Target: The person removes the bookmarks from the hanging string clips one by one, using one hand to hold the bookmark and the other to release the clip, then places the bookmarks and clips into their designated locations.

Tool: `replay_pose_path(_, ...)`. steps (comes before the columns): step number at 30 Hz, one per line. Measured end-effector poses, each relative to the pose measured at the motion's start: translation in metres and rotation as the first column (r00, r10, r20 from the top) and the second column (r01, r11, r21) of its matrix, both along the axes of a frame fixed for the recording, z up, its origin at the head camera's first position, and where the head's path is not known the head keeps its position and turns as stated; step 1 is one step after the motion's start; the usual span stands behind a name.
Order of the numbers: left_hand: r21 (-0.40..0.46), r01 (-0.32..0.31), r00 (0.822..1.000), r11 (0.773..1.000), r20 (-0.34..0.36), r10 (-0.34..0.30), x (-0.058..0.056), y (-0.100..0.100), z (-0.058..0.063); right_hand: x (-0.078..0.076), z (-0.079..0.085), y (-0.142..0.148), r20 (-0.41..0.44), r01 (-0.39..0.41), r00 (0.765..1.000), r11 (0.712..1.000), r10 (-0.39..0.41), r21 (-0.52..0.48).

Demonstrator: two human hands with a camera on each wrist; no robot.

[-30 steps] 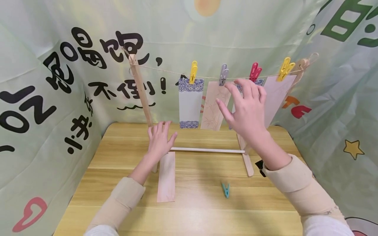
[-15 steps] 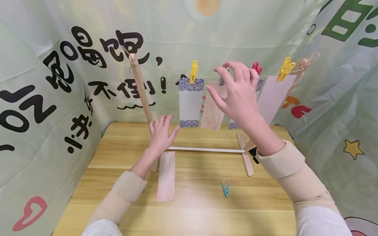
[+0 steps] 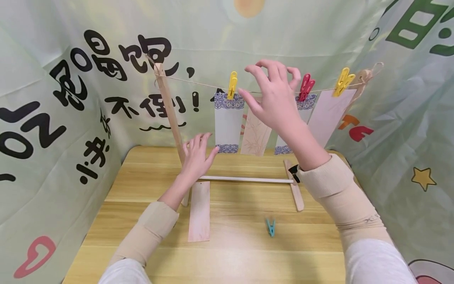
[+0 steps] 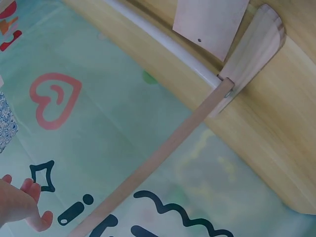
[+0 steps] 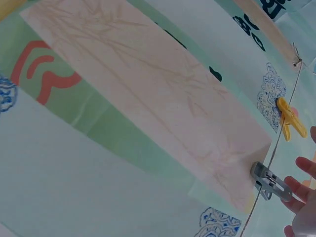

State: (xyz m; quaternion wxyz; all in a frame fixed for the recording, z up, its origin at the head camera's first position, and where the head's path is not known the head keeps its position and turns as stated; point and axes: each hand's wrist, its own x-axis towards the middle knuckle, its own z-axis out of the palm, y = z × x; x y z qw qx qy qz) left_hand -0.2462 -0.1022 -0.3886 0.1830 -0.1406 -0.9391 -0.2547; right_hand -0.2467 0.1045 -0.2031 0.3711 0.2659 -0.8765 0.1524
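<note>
My right hand (image 3: 276, 92) is raised at the string with fingers spread and curved, holding nothing. In the head view it covers the grey clothespin (image 5: 269, 180), which clips a pink bamboo-print card (image 3: 256, 134) to the string; the right wrist view shows fingertips right at that clothespin. Left of this hand, a yellow clothespin (image 3: 232, 85) holds a blue-bordered card (image 3: 227, 124). My left hand (image 3: 197, 157) hovers with loose fingers by the left wooden post (image 3: 169, 104), below that card. Beneath it, a pale pink card (image 3: 199, 213) with a small hole lies on the table.
Further right, a red clothespin (image 3: 306, 87) and another yellow clothespin (image 3: 343, 83) hold two more cards. A teal clothespin (image 3: 271, 227) lies on the wooden table (image 3: 234, 256). A white rod (image 3: 248, 179) joins the stand's feet. Printed cloth (image 3: 213, 35) surrounds the table.
My right hand has moved left and up along the string, uncovering the red clothespin and hiding the grey one. My left hand has risen slightly to the right. The cards stay where they were.
</note>
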Motion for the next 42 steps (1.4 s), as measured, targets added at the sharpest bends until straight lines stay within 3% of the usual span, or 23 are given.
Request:
replay_pose_path(10,0.042,0.014,0.999,0.999,0.032,-0.015,-0.003,0.007,0.001,-0.005,0.013,-0.011,0.098,0.043,0.994,0.997,-0.05,0.067)
replay_pose_path(20,0.154,0.023,0.999,0.988,0.027,-0.027,-0.007,0.016,-0.003,-0.007,0.023,-0.019,0.233,0.088,0.966,0.989,-0.114,0.123)
replay_pose_path(42,0.242,0.05,0.999,0.969,-0.029,-0.044,-0.009,0.023,-0.014,-0.01,0.021,-0.022,0.247,0.086,0.962,0.988,-0.117,0.132)
